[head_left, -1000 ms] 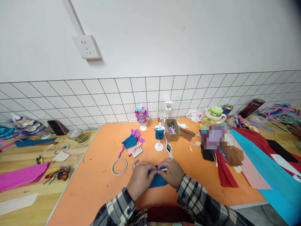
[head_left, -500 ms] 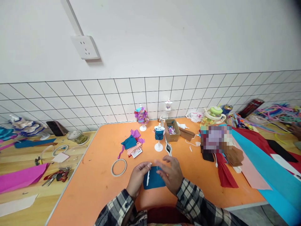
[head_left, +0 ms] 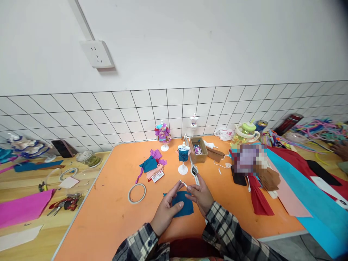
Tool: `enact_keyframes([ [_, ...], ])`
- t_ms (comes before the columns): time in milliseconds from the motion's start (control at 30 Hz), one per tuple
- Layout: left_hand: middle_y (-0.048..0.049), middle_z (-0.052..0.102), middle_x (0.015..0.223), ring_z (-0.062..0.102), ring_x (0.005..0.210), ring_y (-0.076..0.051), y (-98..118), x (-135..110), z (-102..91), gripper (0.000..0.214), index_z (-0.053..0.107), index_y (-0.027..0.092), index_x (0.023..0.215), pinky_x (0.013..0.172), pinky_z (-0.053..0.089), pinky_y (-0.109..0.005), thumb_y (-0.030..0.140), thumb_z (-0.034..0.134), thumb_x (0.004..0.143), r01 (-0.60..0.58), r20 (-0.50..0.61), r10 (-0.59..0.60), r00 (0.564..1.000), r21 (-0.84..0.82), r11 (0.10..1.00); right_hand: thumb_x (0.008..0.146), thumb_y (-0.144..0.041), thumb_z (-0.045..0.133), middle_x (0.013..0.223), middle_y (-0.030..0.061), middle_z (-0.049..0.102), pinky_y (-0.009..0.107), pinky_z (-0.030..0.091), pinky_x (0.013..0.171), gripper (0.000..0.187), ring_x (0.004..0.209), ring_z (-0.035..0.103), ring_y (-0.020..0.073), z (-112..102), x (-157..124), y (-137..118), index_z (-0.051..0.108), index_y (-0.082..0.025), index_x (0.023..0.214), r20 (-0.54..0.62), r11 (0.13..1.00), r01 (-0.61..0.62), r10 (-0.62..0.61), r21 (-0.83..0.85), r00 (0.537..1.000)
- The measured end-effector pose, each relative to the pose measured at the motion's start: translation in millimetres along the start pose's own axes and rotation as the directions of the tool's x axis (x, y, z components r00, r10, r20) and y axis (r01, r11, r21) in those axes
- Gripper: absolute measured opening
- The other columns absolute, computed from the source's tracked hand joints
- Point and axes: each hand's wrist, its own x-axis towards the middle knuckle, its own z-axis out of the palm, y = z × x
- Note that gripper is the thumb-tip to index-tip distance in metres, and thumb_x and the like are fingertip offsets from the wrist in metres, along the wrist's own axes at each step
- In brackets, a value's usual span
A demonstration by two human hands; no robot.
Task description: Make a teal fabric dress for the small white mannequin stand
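A narrow white strip runs between my hands at the front middle of the table. My right hand pinches one end of it between thumb and fingers. Beside its other end is my left hand, fingers stretched out and thumb apart; whether the fingertips touch the strip I cannot tell. Beneath both hands a teal cloth piece lies flat on the orange table, partly covered by my left hand. Behind them stands a small white dress form wrapped in teal cloth.
A tape roll lies left of my hands, near cloth scraps. At the back are a dressed mini form, a bare form and a cardboard box. A teapot and long fabric sheets are to the right.
The white strip, hanging from my left hand earlier, is now pinched by my right hand and raised. My left hand has opened over the teal cloth, which has shifted slightly right.
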Motion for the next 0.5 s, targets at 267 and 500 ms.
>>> enact_keyframes([
  [267, -0.0069, 0.038, 0.148, 0.031, 0.136, -0.028, 2.9, -0.6, -4.1, 0.059, 0.037, 0.032, 0.142, 0.113, 0.023, -0.051, 0.039, 0.057, 0.088, -0.145, 0.032, 0.146, 0.989, 0.453, 0.88, 0.06, -0.044, 0.079, 0.066, -0.0039, 0.064, 0.029, 0.048, 0.065, 0.116, 0.062, 0.057, 0.0135, -21.4, 10.8, -11.4, 0.009, -0.016, 0.148, 0.099, 0.959, 0.194, -0.177, -0.209, 0.979],
  [500, -0.0047, 0.037, 0.148, 0.036, 0.131, -0.029, -7.3, -7.4, -30.9, 0.051, 0.039, 0.038, 0.14, 0.105, 0.031, -0.053, 0.02, 0.045, 0.092, -0.223, 0.093, 0.276, 0.956, 0.846, 0.484, 0.063, -0.038, 0.074, 0.067, -0.004, 0.061, 0.03, 0.049, 0.06, 0.091, 0.063, 0.057, 0.0148, -18.7, 11.9, -15.4, 0.029, -0.019, 0.14, 0.15, 0.933, 0.141, -0.096, -0.332, 0.984],
])
